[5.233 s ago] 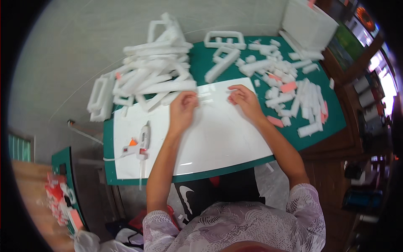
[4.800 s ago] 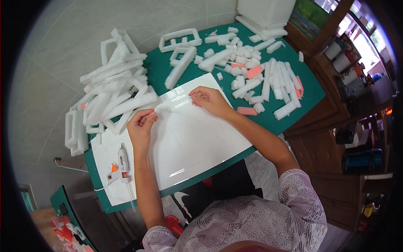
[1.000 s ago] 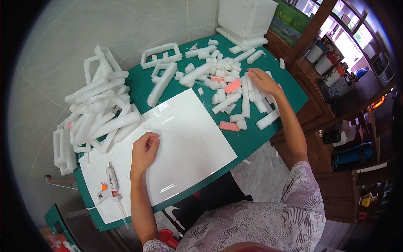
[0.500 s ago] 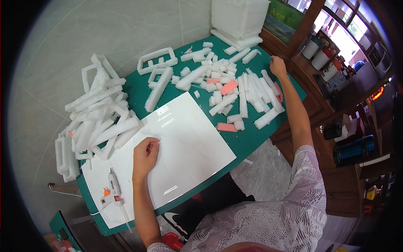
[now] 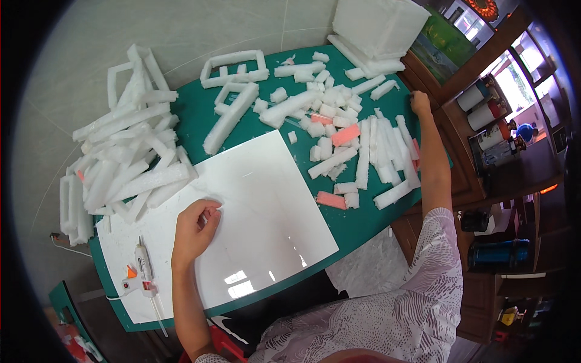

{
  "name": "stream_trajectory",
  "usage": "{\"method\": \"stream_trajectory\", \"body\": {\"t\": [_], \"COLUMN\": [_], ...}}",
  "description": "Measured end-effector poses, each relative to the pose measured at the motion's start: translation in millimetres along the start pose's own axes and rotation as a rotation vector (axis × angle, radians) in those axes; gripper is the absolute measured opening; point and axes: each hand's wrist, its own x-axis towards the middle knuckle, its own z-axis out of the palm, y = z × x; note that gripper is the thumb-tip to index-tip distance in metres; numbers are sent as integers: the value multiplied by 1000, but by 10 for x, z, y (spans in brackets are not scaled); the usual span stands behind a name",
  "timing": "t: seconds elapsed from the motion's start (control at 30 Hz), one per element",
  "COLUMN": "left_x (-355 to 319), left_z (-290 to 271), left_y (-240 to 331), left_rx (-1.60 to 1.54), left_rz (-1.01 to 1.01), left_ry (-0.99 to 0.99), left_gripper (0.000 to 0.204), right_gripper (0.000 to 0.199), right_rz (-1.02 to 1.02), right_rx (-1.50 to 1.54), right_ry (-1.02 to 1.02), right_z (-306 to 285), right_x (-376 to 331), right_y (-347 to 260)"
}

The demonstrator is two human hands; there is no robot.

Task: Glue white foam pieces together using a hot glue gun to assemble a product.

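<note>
My left hand (image 5: 197, 227) rests over a glossy white board (image 5: 266, 206), its fingers curled in with nothing visible between them. At the table's far right edge, my right hand (image 5: 420, 103) is closed at the end of an outstretched arm. Whatever its fingers may hold cannot be made out. Closest to that hand are long white foam strips (image 5: 381, 148) and a pink foam piece (image 5: 416, 152). Small white foam blocks (image 5: 327, 111) lie heaped to their left, among them a pink foam block (image 5: 345, 135). A white glue gun (image 5: 143, 266) lies left of my left forearm.
A tall pile of white foam frames and bars (image 5: 130, 157) fills the table's left side. Two more frames, one a rectangular foam frame (image 5: 235, 69), lie at the back. A large white foam block (image 5: 381, 27) stands at the back right corner. Beyond the green table (image 5: 196, 124) are wooden shelves (image 5: 460, 142).
The whole view has shifted, so the table appears lower right and the pile further left. Both hands keep nearly the same places over the table, still curled.
</note>
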Motion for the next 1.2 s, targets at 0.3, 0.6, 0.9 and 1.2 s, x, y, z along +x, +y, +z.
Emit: {"method": "stream_trajectory", "body": {"t": [0.3,0.6,0.9,1.2], "left_x": [2,-33,-6,-13], "left_z": [73,51,86,74], "left_y": [116,104,64,34], "left_rx": [181,201,212,216], "left_rz": [147,183,220,283], "left_ry": [-19,6,-11,-47], "left_gripper": [14,13,13,14], "right_gripper": [13,20,34,62], "right_rz": [-18,174,84,-278], "right_rx": [216,2363,878,146], "right_ry": [318,-423,-410,-86], "right_z": [-101,-542,-953,-697], "right_x": [-181,-1265,-2194,-2236], "right_y": [-32,-20,-518,-730]}}
